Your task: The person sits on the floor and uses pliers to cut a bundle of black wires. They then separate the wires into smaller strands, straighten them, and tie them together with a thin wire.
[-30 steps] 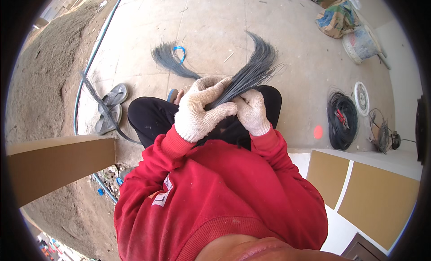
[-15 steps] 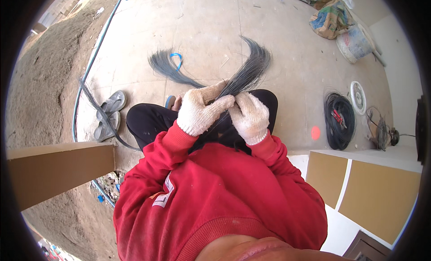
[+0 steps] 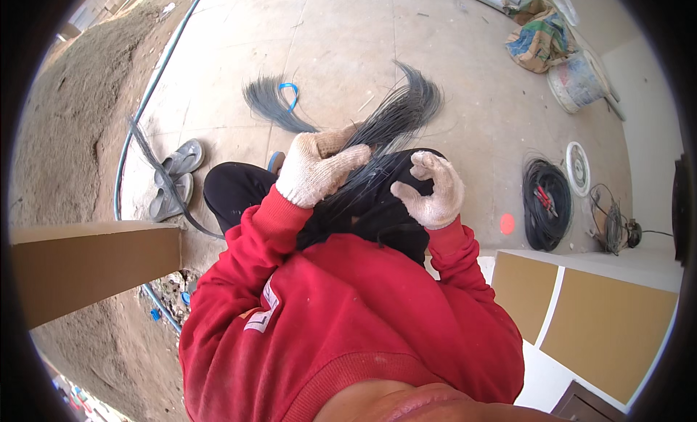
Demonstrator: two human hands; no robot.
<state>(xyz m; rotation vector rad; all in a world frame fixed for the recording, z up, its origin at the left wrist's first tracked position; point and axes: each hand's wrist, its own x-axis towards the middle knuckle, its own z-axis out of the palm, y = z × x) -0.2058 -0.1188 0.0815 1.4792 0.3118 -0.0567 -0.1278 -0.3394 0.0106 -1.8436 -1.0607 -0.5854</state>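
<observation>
My left hand (image 3: 319,168), in a white knitted work glove, is closed round the middle of a bundle of thin dark tie wires (image 3: 406,106). The wires fan out up and to the right, and their lower ends hang over my lap. My right hand (image 3: 437,190), gloved alike, is held off the bundle to its right with fingers curled but apart and nothing visible in them. Beyond my left hand a second bundle of wires (image 3: 274,106) lies on the floor, with a blue loop (image 3: 290,94) beside it.
On the left are grey slippers (image 3: 183,161), a longer wire bundle (image 3: 173,190) and a blue hose (image 3: 149,95). At the right lie a dark wire coil (image 3: 536,222) with red-handled pliers (image 3: 544,199), a white ring (image 3: 578,168) and a bucket (image 3: 573,82). A brown-sided ledge (image 3: 102,273) flanks my left.
My right hand has come away from the bundle toward the right, its fingers parting. My left hand keeps its hold, and the wires spread wider.
</observation>
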